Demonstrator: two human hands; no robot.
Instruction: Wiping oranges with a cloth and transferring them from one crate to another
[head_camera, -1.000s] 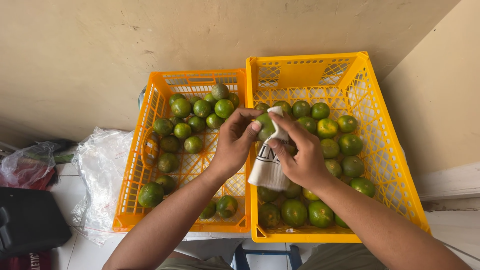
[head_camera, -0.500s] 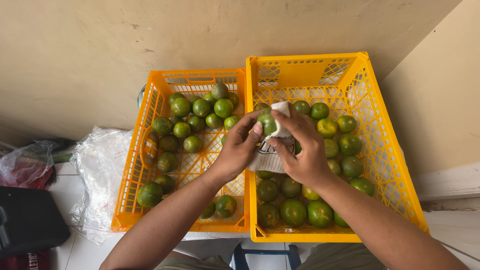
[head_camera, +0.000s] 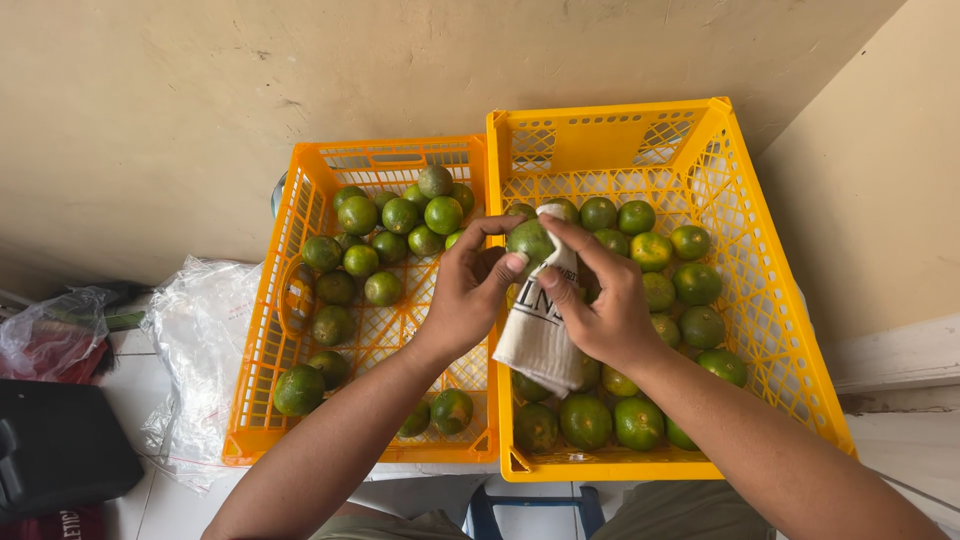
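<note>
Over the seam between two yellow crates, my left hand (head_camera: 468, 290) grips a green citrus fruit (head_camera: 530, 240) by its fingertips. My right hand (head_camera: 600, 300) holds a white cloth (head_camera: 538, 335) against that fruit, thumb and fingers pressing the cloth on its right side. The cloth hangs down below both hands. The left crate (head_camera: 262, 340) holds a loose scatter of green fruits (head_camera: 385, 235). The right crate (head_camera: 770, 330) is fuller, with green and yellowish fruits (head_camera: 665, 265) around and under my right hand.
A crumpled clear plastic bag (head_camera: 200, 340) lies left of the left crate, and another bag (head_camera: 50, 335) further left. A black case (head_camera: 60, 450) sits at the lower left. A beige wall (head_camera: 300, 70) stands behind the crates, with a corner at the right.
Both hands have lifted the fruit and cloth slightly and the cloth has shifted over the fruit's right side. The crates and other fruits have stayed put.
</note>
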